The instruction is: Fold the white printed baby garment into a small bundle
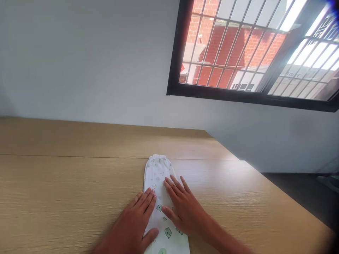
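A white cloth garment (159, 220) printed with small green animal faces lies flat and narrow on the wooden table, its gathered elastic end pointing away from me. It looks like folded children's pants, though its near end runs out of the picture. My left hand (137, 220) rests on its left edge, fingers stretched out and palm down. Across the right edge lies my right hand (182, 204), also flat, with the thumb apart from the fingers. Neither hand grips the cloth. Both palms hide parts of the garment's edges.
The pale wooden table (66, 190) has a seam running across it and meets a white wall (84, 63) at the back. Its right edge slants down toward me, with dark floor (296, 187) beyond. A barred, black-framed window (225, 89) is set in the wall at upper right.
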